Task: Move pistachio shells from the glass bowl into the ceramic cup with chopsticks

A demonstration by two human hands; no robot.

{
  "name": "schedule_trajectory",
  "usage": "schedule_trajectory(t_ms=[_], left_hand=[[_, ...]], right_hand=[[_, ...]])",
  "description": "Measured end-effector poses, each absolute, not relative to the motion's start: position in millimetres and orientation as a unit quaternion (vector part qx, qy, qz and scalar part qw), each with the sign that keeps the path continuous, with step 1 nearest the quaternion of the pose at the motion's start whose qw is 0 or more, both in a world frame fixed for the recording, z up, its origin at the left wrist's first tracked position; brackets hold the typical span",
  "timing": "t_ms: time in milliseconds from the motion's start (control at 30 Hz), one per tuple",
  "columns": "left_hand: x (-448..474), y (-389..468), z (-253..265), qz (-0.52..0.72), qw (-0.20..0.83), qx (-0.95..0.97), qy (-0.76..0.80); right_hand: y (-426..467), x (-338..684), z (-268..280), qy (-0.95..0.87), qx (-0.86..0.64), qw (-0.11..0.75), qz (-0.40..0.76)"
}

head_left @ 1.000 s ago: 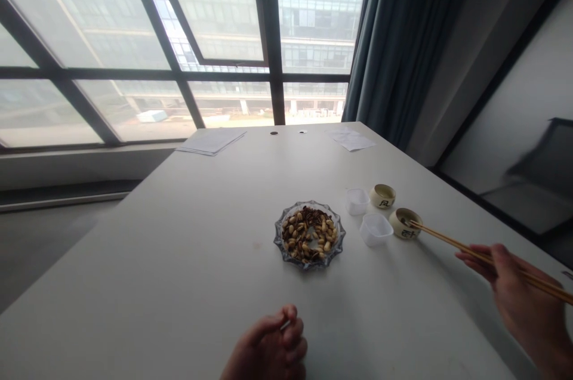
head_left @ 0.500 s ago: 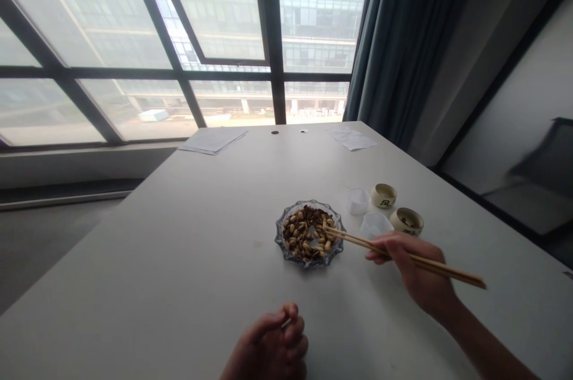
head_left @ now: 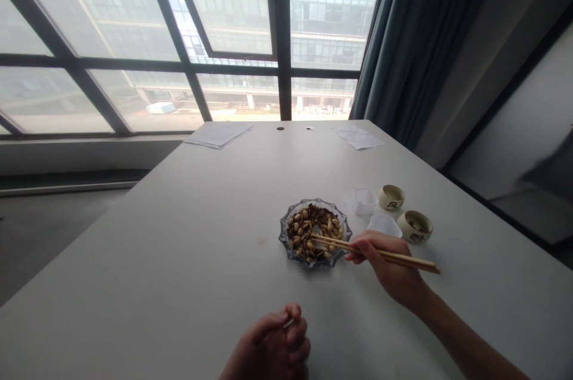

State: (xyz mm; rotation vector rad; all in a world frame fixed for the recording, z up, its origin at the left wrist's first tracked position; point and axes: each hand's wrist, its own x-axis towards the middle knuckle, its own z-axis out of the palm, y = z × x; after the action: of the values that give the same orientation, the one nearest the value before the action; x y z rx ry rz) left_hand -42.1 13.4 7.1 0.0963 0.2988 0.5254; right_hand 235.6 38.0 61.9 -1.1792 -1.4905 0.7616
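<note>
My right hand point(head_left: 389, 263) grips a pair of wooden chopsticks point(head_left: 331, 241). Their tips reach into a scalloped glass bowl point(head_left: 343, 255) and touch the mix of pistachios, peanuts and dark seeds point(head_left: 301, 226) in it. I cannot make out anything pinched between the tips. The hand is low, just right of the bowl's rim. Nearer to me, my left hand point(head_left: 280, 344) rests on the table with its fingers curled in and the thumb against the index finger. A small light gap shows there, with no object visible.
Right of the bowl stand two clear plastic cups point(head_left: 363, 201), the nearer one partly behind my right hand. Beside them are two beige cups point(head_left: 391, 197) with dark characters; the nearer holds something brownish. Papers point(head_left: 219, 135) lie at the white table's point(head_left: 201, 237) far edge.
My right hand and the chopsticks have moved left, so the tips now sit nearer the middle of the bowl. The left hand has stayed in place. The view has shifted slightly.
</note>
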Motion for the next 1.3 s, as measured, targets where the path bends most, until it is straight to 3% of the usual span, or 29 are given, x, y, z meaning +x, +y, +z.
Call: schedule_trajectory(t_ms=[533,1100,1300], left_hand=[[-41.2,14.5,9.7,0.260,0.953,0.045,0.149],[-41.0,15.3,6.7,0.264,0.951,0.046,0.156],[-41.8,15.2,9.2,0.263,0.949,0.049,0.167]], right_hand=[[39.3,232.3,55.7,-0.585,-0.521,0.516,0.346],[49.8,231.0,46.6,-0.329,-0.554,0.644,0.412],[42.4,253.9,73.3,-0.279,-0.531,0.694,0.399]])
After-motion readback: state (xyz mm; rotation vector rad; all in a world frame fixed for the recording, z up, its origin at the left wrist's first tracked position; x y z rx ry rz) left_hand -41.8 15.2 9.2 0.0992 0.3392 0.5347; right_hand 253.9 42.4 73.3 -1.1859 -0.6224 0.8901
